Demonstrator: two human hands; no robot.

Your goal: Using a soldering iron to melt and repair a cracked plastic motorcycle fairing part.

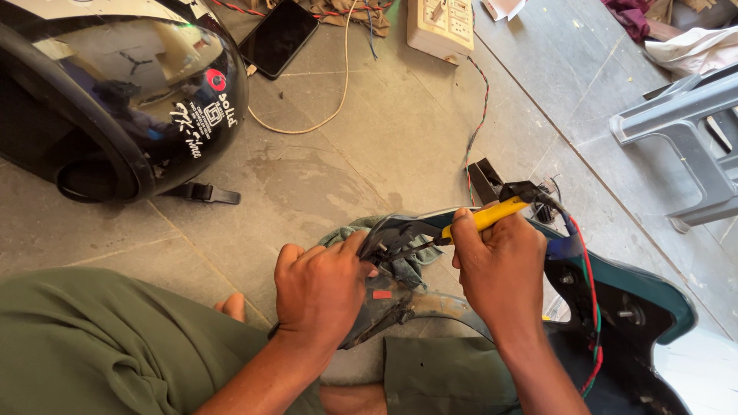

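While hands (pixel 415 277) grip, helmet (pixel 115 92) crowds left.

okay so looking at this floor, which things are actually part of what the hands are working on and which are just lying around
In use:
left hand gripping the dark plastic part
right hand holding the yellow-handled tool
teal vehicle panel
red and green wires

Lying about:
black helmet
phone
switch board
grey plastic chair

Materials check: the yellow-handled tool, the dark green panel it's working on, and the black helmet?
Yellow-handled tool in the right hand: handle looks like matte rubber or plastic sleeve; its tip is hidden. Dark green panel, steadied by the left hand: likely moulded plastic, smooth glossy edge. Black helmet: glossy hard shell, probably plastic, with a mirror-like reflective visor.
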